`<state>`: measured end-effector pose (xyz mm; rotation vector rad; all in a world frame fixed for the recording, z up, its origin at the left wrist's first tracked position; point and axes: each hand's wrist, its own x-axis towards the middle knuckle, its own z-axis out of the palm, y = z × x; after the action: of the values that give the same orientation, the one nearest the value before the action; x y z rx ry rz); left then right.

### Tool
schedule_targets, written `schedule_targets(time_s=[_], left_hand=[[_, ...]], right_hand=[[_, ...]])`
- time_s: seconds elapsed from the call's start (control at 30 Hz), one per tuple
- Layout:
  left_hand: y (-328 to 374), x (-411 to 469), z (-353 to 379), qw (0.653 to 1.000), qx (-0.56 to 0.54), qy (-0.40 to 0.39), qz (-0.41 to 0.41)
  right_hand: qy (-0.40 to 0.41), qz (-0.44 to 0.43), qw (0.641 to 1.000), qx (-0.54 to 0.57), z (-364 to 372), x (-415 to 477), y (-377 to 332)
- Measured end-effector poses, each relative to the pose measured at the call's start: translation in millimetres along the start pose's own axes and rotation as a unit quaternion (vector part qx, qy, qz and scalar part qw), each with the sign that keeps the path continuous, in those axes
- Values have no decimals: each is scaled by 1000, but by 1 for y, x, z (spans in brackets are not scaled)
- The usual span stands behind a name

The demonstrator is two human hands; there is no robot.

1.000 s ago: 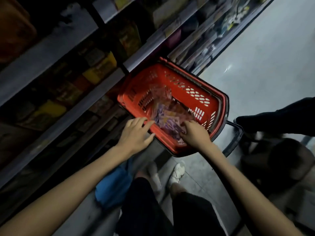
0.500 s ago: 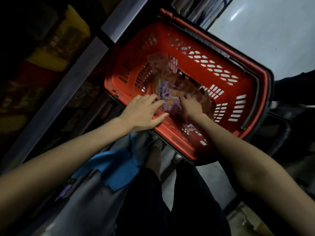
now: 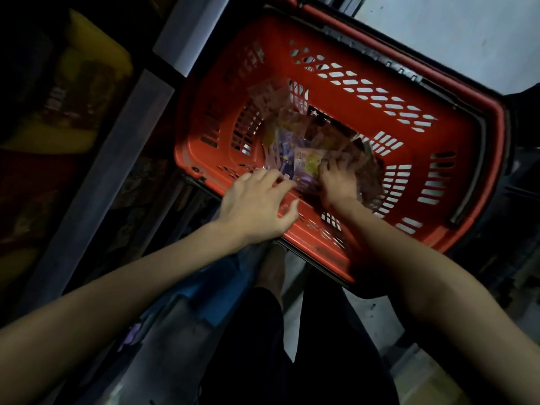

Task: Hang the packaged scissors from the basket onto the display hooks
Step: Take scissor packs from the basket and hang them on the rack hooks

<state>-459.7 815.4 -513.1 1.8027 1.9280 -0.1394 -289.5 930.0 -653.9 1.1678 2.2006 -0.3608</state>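
Hands: left hand [image 3: 257,206] palm down over near rim of basket [image 3: 263,33], fingers spread, grip released | right hand [image 3: 337,184] deep inside on packaged scissors [image 3: 292,141], fingertips buried, grip cannot be told | their print dim, blurred

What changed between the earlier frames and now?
The camera closed in on the red basket. The right hand pushed deeper into the packaged scissors at its bottom; whether it grips one is unclear. The left hand came over the near rim toward the pile, fingers spread, holding nothing. The basket stayed beside the shelves, the packages still inside.
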Motion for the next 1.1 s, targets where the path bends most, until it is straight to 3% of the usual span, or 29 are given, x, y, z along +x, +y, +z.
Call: schedule_targets(time_s=[0.17, 0.37, 0.47, 0.53, 0.6, 0.7, 0.77, 0.83, 0.97, 1.03, 1.1], left_hand=[[2, 0, -1, 1000, -9, -12, -10], [6, 1, -9, 999, -14, -36, -20], [8, 0, -19, 997, -54, -43, -39], [10, 4, -26, 989, -115, -44, -81], [13, 11, -38, 952, -274, -46, -126], [25, 24, -66, 841, -514, -35, -167], [41, 30, -91, 779, -603, -43, -167], [64, 30, -121, 755, -641, -31, -134], [98, 30, -169, 748, -654, 34, -105], [110, 26, -198, 766, -632, 87, -78], [115, 24, -225, 816, -555, 161, -31]], right_hand=[[-21, 37, 986, 161, -9, -6, 0], [49, 69, 946, 312, -51, -33, 13], [88, 90, 893, 433, -69, -51, 31], [93, 100, 816, 562, -85, -68, 42], [88, 105, 730, 670, -105, -91, 52], [81, 76, 636, 764, -142, -129, 70], [83, 39, 609, 788, -168, -151, 81], [106, 13, 608, 787, -190, -171, 92], [152, -8, 621, 769, -222, -195, 108], [185, -3, 590, 786, -238, -209, 120], [194, 3, 538, 821, -255, -223, 131]])
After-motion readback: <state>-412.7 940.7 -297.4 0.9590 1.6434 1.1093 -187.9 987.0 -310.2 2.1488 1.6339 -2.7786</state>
